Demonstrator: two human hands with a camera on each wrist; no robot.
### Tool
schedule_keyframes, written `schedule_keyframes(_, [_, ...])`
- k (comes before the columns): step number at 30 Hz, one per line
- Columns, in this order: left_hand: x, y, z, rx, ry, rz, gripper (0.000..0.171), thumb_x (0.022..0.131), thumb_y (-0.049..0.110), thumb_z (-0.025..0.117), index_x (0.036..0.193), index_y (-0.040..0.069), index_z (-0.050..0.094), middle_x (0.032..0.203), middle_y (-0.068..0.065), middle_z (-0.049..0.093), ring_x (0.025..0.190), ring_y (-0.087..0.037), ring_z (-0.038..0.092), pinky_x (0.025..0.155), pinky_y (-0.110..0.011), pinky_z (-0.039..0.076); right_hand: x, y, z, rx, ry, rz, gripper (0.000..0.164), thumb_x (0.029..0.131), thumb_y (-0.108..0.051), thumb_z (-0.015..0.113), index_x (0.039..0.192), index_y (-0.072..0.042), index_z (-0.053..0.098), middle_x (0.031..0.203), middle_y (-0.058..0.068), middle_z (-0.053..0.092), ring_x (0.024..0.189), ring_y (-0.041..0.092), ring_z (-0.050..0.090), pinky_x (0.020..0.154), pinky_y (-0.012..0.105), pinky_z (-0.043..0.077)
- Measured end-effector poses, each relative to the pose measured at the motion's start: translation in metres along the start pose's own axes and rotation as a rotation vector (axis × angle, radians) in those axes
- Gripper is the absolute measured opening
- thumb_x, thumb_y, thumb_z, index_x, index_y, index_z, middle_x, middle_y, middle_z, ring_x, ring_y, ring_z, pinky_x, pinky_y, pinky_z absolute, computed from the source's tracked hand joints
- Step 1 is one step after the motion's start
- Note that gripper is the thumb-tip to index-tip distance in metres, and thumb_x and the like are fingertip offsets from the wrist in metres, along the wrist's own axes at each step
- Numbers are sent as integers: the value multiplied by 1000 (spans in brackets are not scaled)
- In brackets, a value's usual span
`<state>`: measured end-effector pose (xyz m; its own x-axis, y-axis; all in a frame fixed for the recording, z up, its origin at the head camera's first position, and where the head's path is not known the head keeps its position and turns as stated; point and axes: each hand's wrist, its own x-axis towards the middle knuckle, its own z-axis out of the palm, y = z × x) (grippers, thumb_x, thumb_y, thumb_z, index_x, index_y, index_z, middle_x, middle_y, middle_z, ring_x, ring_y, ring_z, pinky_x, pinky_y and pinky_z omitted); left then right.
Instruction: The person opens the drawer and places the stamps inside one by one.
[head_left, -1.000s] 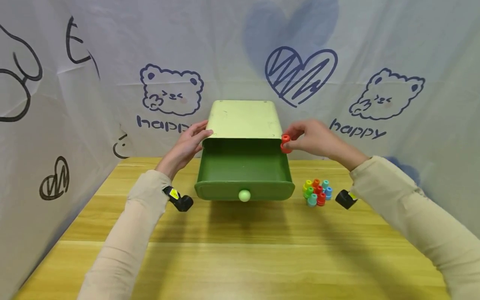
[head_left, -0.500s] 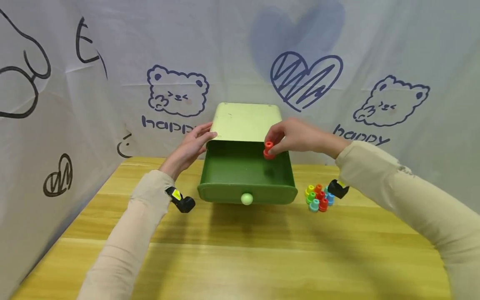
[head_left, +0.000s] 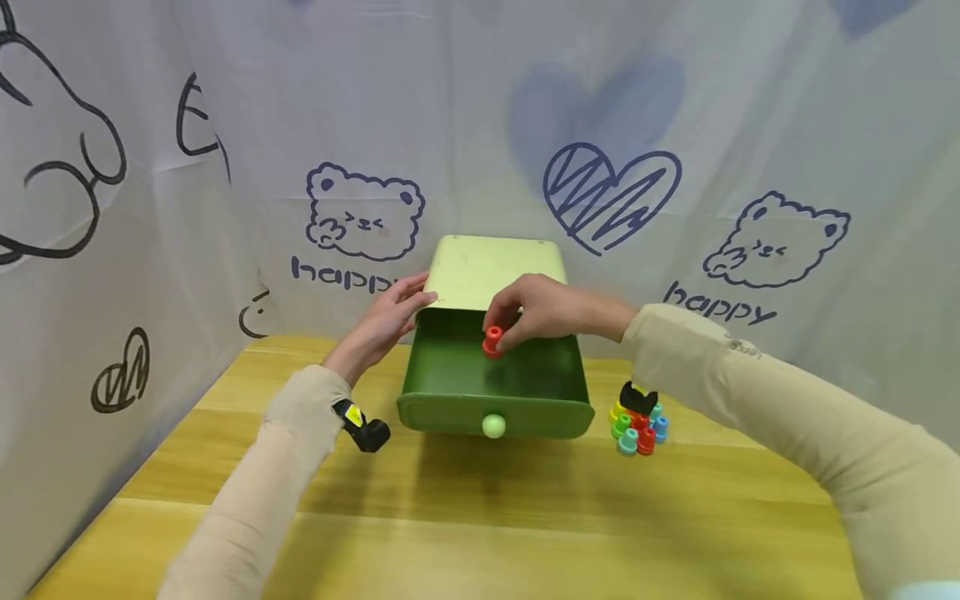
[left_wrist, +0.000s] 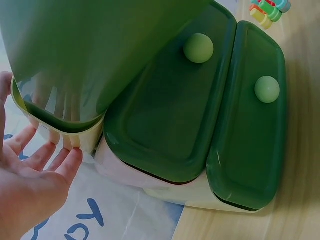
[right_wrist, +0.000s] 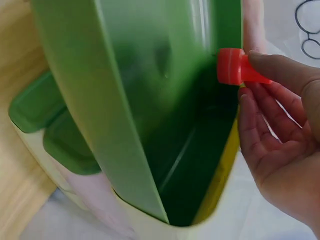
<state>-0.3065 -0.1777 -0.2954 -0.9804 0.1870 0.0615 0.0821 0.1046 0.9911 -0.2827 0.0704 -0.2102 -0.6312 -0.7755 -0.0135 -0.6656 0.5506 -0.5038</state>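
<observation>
Red flanged plastic peg (head_left: 492, 342) hangs above the open green drawer (head_left: 450, 414), pinched by the right hand (head_left: 536, 308). Left of the drawer, the left hand (head_left: 384, 323), fingers spread, probably steadies the boxy pale-yellow cabinet (head_left: 491, 265).

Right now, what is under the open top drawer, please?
Two closed green drawers, each with a round knob, show below the open drawer in the left wrist view. Their fronts cover their insides, so what they hold cannot be seen.
</observation>
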Motion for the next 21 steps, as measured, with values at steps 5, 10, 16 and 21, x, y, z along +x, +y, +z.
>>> schedule_keyframes(5, [-1,-4,1,-10,4,4,62,98,26,56,152,14,29,156,-9,26,142,-28,22,114,-53,19,6,1,13,35,-48,-10,20,80,-4,77,99,-2,73,91,2,72,85,13,65,79,26,54])
schedule_keyframes(10, [-2,-4,1,-18,14,-4,62,97,26,56,152,14,29,156,-10,26,142,-28,22,114,-53,19,11,5,25,102,-97,-15,22,80,0,75,102,1,72,94,5,72,88,14,66,80,26,54])
schedule_keyframes(16, [0,-5,3,-30,6,2,63,97,25,56,152,11,28,156,-12,26,142,-29,21,114,-53,18,15,9,32,174,-138,36,24,79,3,75,103,3,71,93,6,72,88,15,66,81,26,55])
schedule_keyframes(21, [0,-3,2,-19,18,5,62,97,25,56,152,12,29,155,-12,27,142,-29,22,114,-53,19,17,10,34,175,-139,51,23,80,3,75,103,2,71,93,6,71,88,15,65,80,27,55])
